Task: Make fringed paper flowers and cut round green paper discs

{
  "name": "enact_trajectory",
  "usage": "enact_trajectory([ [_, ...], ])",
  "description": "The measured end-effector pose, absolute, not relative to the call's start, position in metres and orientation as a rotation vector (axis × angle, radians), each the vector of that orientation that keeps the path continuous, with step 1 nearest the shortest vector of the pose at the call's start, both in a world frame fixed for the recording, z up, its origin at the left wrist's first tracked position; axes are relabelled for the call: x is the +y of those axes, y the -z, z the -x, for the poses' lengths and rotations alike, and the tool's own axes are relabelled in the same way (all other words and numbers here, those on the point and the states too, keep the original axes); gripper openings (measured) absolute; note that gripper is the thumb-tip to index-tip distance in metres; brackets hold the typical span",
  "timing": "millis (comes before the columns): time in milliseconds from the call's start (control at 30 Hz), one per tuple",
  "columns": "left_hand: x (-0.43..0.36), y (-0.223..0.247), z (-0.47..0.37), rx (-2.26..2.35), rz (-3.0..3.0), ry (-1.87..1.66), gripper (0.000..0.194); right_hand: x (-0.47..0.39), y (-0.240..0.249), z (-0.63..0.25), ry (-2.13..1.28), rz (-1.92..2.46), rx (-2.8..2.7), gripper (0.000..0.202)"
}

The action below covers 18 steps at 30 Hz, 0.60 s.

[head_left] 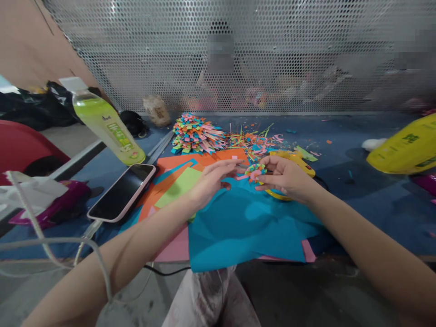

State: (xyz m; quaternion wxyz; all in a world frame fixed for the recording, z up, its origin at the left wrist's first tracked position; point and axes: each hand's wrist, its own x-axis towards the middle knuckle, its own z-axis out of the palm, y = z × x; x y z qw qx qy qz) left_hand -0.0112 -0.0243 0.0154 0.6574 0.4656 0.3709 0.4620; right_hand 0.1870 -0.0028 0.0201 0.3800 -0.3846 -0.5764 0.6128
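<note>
My right hand [284, 176] is closed in a pinch on a small multicoloured paper rosette [255, 173], made of green, blue, orange and pink strips. My left hand [218, 176] reaches in from the other side, fingers stretched towards the rosette and thumb apart. Whether a thin strip lies at its fingertips is too small to tell. Below both hands spreads a blue paper sheet [238, 227]. Behind my right hand, partly hidden, is a yellow tool [301, 163] with a small orange light, resembling a glue gun. Beyond the hands stands a cone of folded coloured paper strips [192, 134].
Loose paper strips [252, 141] lie scattered behind the hands. Orange sheets [204, 156] and a light green sheet [179, 186] lie left. A phone [122, 193] with its cable, a green drink bottle [105, 122] and a tissue pack [57, 200] stand further left. A yellow bag [405, 147] is right.
</note>
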Motion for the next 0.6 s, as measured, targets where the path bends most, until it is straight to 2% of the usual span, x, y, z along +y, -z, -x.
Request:
enact_trajectory([
  [333,-0.0264,-0.0174,0.0090,0.798,-1.049,-0.997,0.038,-0.0033,-0.0195,-0.1867,-1.599,1.040,-1.409,0.042],
  [600,-0.0253,-0.0164,0.0101,0.824,-1.074,-0.972,0.037,-0.0038,-0.0211,-0.1863,-1.617,1.033,-1.406,0.036],
])
